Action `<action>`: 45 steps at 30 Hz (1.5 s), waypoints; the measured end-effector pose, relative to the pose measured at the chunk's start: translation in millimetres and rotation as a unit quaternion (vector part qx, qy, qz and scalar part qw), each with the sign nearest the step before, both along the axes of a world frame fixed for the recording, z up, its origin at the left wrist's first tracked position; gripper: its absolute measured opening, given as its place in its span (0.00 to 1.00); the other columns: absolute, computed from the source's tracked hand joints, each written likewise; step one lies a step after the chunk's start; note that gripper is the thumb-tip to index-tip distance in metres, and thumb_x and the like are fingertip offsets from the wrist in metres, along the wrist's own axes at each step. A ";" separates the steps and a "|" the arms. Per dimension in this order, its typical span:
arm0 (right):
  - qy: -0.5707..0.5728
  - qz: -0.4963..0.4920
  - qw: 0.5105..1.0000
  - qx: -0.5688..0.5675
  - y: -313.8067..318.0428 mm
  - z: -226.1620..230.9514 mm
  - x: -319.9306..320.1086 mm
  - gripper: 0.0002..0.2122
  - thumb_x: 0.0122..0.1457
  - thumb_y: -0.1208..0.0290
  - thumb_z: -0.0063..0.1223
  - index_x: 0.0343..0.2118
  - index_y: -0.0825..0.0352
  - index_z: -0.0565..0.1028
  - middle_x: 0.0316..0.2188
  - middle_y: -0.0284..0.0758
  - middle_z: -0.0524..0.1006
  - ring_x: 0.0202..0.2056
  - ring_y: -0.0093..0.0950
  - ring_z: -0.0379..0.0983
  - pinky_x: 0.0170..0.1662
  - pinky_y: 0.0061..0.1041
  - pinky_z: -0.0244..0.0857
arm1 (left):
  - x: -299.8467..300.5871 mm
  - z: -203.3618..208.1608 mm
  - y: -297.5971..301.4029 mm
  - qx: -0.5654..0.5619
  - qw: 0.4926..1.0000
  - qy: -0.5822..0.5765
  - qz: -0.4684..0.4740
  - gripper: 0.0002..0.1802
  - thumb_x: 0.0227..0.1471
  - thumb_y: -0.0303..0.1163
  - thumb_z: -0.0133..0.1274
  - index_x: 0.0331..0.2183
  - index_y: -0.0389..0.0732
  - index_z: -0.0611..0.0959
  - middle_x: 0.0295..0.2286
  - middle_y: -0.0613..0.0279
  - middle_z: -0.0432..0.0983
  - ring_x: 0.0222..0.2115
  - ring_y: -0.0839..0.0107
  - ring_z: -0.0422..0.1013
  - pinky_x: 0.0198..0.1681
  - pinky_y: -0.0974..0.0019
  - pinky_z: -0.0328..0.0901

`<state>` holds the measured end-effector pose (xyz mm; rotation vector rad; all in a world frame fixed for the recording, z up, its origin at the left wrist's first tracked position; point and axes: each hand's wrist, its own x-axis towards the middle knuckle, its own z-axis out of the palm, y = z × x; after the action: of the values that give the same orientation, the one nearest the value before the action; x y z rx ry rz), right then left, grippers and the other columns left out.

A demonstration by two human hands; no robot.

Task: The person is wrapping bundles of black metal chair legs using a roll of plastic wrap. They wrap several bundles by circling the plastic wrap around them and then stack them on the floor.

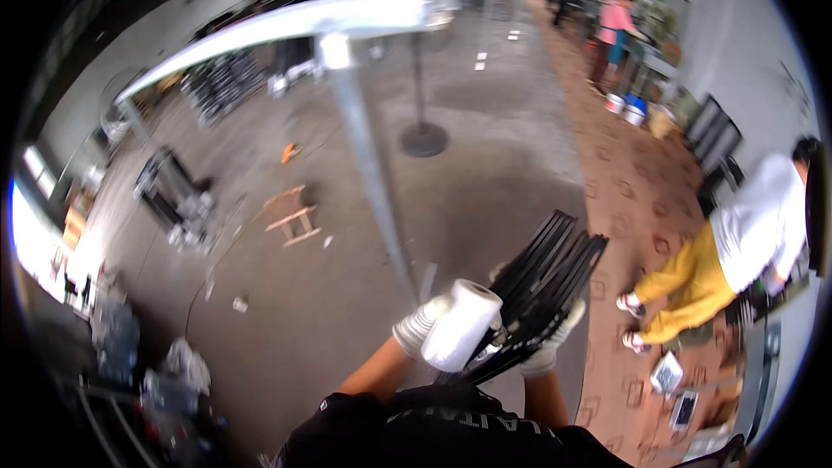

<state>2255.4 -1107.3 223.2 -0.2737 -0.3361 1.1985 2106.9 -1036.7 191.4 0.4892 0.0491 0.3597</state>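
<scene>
Left hand (pixel 421 326) was wrapped round the roll (pixel 461 328); right hand (pixel 555 345), nearer the bars (pixel 544 282), gripped them. Bars lay at roll's 2 o'clock, axis 7-to-1.

Counting from the person's own spot, the strips (pixel 542 290) stood at one o'clock between the left hand (pixel 422 325) and the right hand (pixel 555 342), with the roll (pixel 464 325) at their eight-o'clock side. Beyond, the stand's base (pixel 424 140) sat near twelve, the stool (pixel 293 215) at half past ten. I saw one co-worker (pixel 750 234) at two; another (pixel 614 30), farther off, past twelve, buckets (pixel 635 111) nearby.
</scene>
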 end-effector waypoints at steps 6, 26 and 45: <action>-0.016 0.178 0.977 0.114 -34.9 -22.8 -93.1 0.48 0.40 0.33 0.48 0.57 0.67 0.53 0.50 0.54 0.61 0.51 0.47 0.60 0.51 0.43 0.60 | -122.9 -38.3 -76.3 -0.018 0.997 0.014 0.076 0.41 0.30 0.39 0.66 0.46 0.31 0.69 0.38 0.54 0.73 0.37 0.69 0.71 0.41 0.70 0.67; 0.052 0.528 0.844 0.075 -26.1 -25.4 -534.3 0.47 0.41 0.37 0.52 0.53 0.76 0.55 0.50 0.50 0.60 0.52 0.40 0.57 0.54 0.38 0.55 | -527.0 27.9 -260.1 0.254 0.649 0.385 0.605 0.24 0.33 0.33 0.57 0.36 0.33 0.71 0.28 0.60 0.71 0.29 0.69 0.68 0.34 0.69 0.63; 0.117 0.791 0.597 -0.066 184.7 -29.1 -1044.1 0.41 0.43 0.39 0.48 0.53 0.70 0.60 0.48 0.49 0.66 0.47 0.44 0.65 0.52 0.42 0.58 | -929.8 95.3 -42.4 0.322 0.289 0.793 0.428 0.09 0.32 0.29 0.51 0.22 0.38 0.73 0.19 0.58 0.69 0.21 0.61 0.70 0.26 0.64 0.65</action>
<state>1211.3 -922.6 194.1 0.1828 -0.1950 3.0360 1177.0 -1079.1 286.6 1.4962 2.3892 0.8137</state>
